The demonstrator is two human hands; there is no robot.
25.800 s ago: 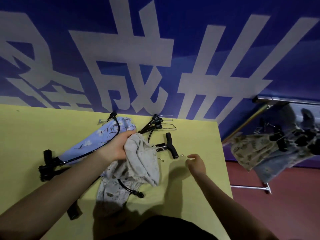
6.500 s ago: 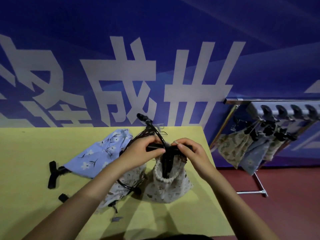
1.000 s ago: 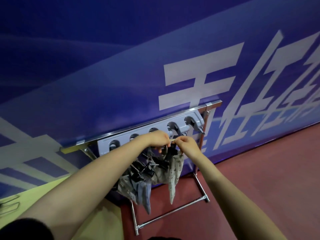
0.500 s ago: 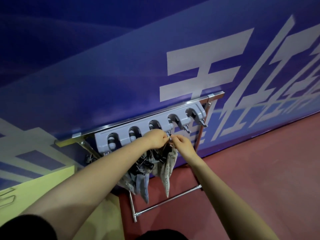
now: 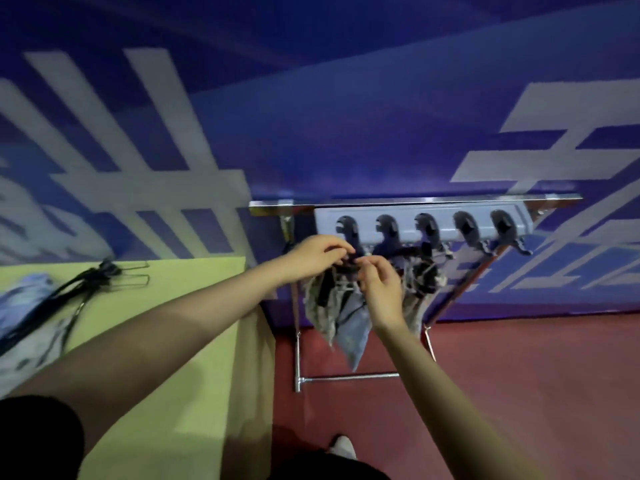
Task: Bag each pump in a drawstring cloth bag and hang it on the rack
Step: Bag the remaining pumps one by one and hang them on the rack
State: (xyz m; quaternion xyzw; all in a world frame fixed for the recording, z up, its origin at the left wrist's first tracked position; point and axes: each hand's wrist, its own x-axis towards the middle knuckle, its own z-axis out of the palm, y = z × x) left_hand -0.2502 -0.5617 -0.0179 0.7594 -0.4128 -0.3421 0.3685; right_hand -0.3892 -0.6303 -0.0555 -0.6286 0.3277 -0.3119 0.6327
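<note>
A grey hook rack (image 5: pixel 420 225) with several dark hooks is fixed on a metal stand (image 5: pixel 298 341) by the blue wall. Several bagged pumps hang below it: a beige patterned bag (image 5: pixel 320 306), a light blue bag (image 5: pixel 353 332) and another beige bag (image 5: pixel 420 292). My left hand (image 5: pixel 317 256) and my right hand (image 5: pixel 379 284) meet under the left hooks, fingers curled and pinching the drawstring and black pump handle at the top of the bags. The exact hold is partly hidden by my fingers.
The yellow-green table (image 5: pixel 166 313) is on the left, with black pumps and hoses (image 5: pixel 83 278) and a blue floral bag (image 5: pixel 20 299) on it. Red floor (image 5: pixel 519 375) lies to the right. My shoe (image 5: pixel 341 446) shows at the bottom.
The view has swung left, bringing the table back in. Both hands have shifted from the middle hooks toward the left hooks, still pinching at the top of the bags.
</note>
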